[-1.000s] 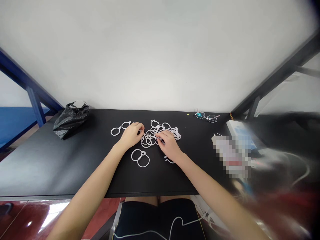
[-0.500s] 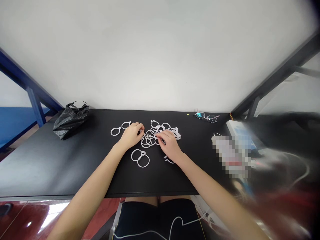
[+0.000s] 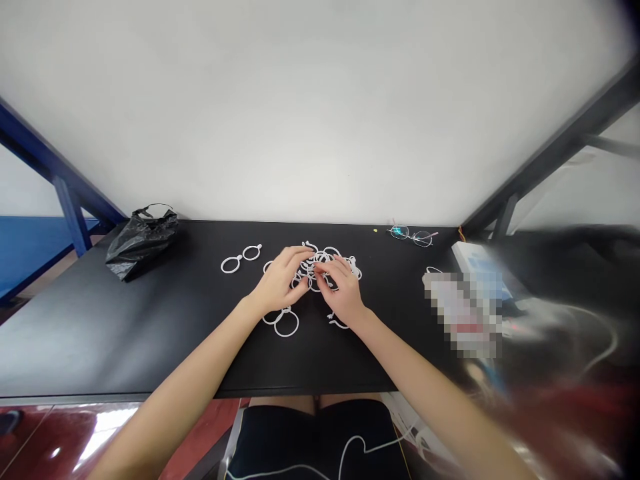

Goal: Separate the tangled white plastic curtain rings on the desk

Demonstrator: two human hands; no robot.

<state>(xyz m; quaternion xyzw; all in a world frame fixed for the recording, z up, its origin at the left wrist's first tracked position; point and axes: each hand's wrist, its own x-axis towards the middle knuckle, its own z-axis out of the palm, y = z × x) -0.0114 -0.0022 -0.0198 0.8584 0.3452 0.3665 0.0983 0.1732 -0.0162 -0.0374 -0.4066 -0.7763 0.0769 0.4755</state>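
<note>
A heap of white plastic curtain rings [image 3: 325,255] with small clasps lies on the black table [image 3: 165,333]. My left hand [image 3: 284,277] is over the heap's left side, its thumb and fingers apart and bent towards my right hand. At the heap's front, my right hand [image 3: 341,288] pinches a white ring, partly hidden by the fingers. Left of my left hand lie two rings [image 3: 231,265], clasps close together. Another pair of rings [image 3: 287,324] overlaps in front of it, partly covered. A single ring [image 3: 338,323] shows below my right hand, partly covered by it.
A crumpled black plastic bag [image 3: 143,243] sits at the back left. Eyeglasses [image 3: 411,235] lie near the wall at the back right. A white and blue box [image 3: 477,263] and a pixelated object [image 3: 460,313] are on the right. A white cable [image 3: 357,443] crosses my lap.
My left hand has moved right, from the heap's left edge to beside my right hand, with its fingers spread. A ring now shows where it was. My right hand has barely moved.
</note>
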